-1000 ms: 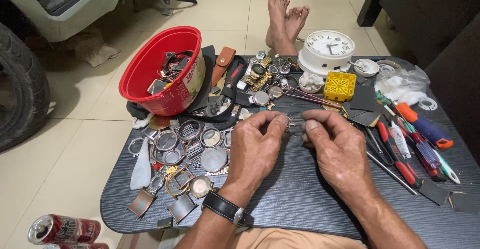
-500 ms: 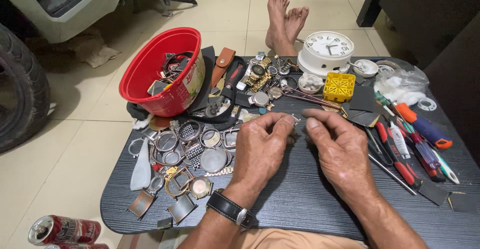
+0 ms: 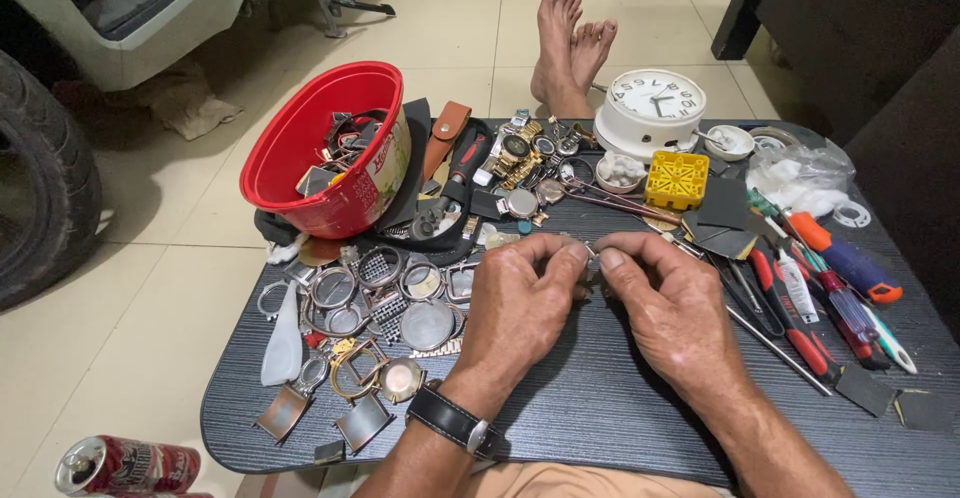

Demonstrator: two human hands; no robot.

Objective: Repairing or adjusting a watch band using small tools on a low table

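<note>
My left hand point(image 3: 520, 303) and my right hand point(image 3: 675, 308) meet fingertip to fingertip over the middle of a dark low table point(image 3: 600, 408). Both pinch one tiny metal part point(image 3: 591, 254) between thumbs and forefingers; most of it is hidden by the fingers. A black-strapped wristwatch point(image 3: 450, 420) sits on my left wrist. Just left of my left hand lies a heap of watch cases and bezels point(image 3: 385, 303).
A red bowl point(image 3: 325, 148) of watch parts tilts at the table's back left. Behind are a white clock point(image 3: 652, 108), a yellow plastic block point(image 3: 677, 179) and wristwatches point(image 3: 515, 153). Screwdrivers and pliers point(image 3: 820, 288) lie right. A red can point(image 3: 125, 466), a tyre point(image 3: 45, 188) and someone's bare feet point(image 3: 570, 38) are on the floor.
My hands have stayed together at the table's middle; the fingertips shifted slightly around the small part. Nothing else on the table moved.
</note>
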